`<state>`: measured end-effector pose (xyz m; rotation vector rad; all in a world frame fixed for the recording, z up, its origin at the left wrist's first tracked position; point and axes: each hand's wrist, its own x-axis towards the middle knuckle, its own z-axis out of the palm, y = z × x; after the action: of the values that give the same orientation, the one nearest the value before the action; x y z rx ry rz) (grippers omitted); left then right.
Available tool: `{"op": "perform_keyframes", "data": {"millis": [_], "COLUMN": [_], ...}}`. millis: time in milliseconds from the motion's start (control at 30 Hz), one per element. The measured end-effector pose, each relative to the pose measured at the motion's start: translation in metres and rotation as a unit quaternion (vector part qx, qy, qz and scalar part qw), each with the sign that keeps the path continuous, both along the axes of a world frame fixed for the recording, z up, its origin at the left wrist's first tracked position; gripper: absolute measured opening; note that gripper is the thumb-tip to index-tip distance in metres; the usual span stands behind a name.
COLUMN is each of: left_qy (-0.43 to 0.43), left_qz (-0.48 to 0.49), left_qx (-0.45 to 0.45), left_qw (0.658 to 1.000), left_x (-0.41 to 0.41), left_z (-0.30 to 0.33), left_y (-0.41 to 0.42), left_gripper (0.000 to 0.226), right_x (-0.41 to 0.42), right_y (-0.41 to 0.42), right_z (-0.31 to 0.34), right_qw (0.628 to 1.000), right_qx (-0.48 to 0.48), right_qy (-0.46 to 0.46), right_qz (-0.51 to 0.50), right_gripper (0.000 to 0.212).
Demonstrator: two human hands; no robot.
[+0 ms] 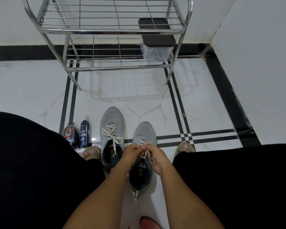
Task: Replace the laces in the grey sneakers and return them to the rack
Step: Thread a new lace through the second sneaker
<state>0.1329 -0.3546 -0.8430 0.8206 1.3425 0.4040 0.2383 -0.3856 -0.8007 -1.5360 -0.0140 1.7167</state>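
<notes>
We have both hands on the right grey sneaker, which sits on the white floor in front of the metal rack, between our knees. Left hand has fingers curled, pinching the cream lace over the eyelets. Right hand is curled too, pinching the same lace from the other side; fingertips of both hands nearly meet. Lace on this shoe is only partly threaded, loose strands hanging over the tongue.

Left grey sneaker stands just beside it, further toward the rack, laced with a cream lace, ends loose into the opening.

Beside that sneaker, away from the rack's right leg: a blue spray bottle and a shoe-polish pack, upright. On the rack's lower shelf, right end: a clear box with a dark lid.
</notes>
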Motion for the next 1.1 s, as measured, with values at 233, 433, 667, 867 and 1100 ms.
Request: {"op": "perform_keyframes", "data": {"millis": [233, 433, 667, 867, 1100], "left_qy": [-0.089, -0.120, -0.138, -0.132, -0.104], "left_qz": [0.088, 0.101, 0.089, 0.113, 0.080], "left_qx": [-0.058, -0.081, -0.098, -0.096, -0.080], "left_qw": [0.990, 0.984, 0.982, 0.980, 0.988], "left_x": [-0.003, -0.006, -0.007, -0.005, -0.004], "left_z": [0.003, 0.003, 0.002, 0.001, 0.005], "left_y": [-0.004, -0.005, -0.007, -0.004, -0.003], "left_gripper": [0.021, 0.016, 0.012, 0.022, 0.011], "right_x": [0.002, 0.001, 0.004, 0.006, 0.005], "right_y": [-0.002, -0.003, -0.002, -0.001, -0.002], "right_z": [-0.001, -0.010, -0.011, -0.004, -0.005], "right_qw": [1.000, 0.998, 0.997, 1.000, 0.999], "right_qx": [0.002, -0.001, -0.018, -0.018, -0.013], "right_qy": [0.016, 0.026, 0.007, 0.004, -0.020], "right_qz": [0.011, -0.059, -0.077, -0.004, 0.035], "right_gripper": [0.023, 0.020, 0.017, 0.025, 0.015]}}
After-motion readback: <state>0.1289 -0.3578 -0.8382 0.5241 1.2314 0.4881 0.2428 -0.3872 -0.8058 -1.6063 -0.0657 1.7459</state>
